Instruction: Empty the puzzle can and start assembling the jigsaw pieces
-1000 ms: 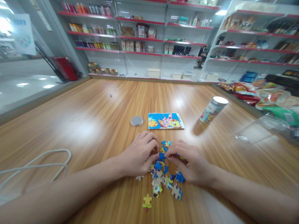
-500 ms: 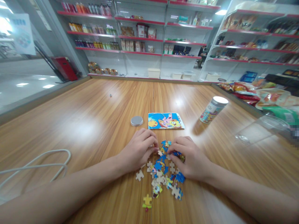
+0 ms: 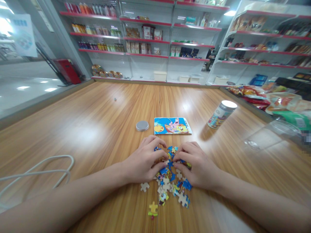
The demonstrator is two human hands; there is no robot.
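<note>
A heap of small colourful jigsaw pieces (image 3: 170, 186) lies on the wooden table (image 3: 97, 129) in front of me. My left hand (image 3: 145, 160) rests on the heap's left side with its fingers curled and pinched on pieces. My right hand (image 3: 196, 165) sits on the right side, fingers bent and pressing pieces against those under the left hand. The two sets of fingertips nearly meet over blue pieces. A lone pale piece (image 3: 144, 186) and a yellow piece (image 3: 153, 208) lie apart at the near side.
Beyond the hands lie a picture card (image 3: 172, 126), a round metal lid (image 3: 142, 126) and a printed tin (image 3: 221, 114). A white cord (image 3: 48, 168) loops at the left. Clear plastic (image 3: 272, 136) and snack bags (image 3: 267, 97) sit at the right; shop shelves stand behind.
Both hands have shifted slightly over the heap, fingers working pieces together. Several pieces near the left hand have been moved, and the pale piece lies a little nearer.
</note>
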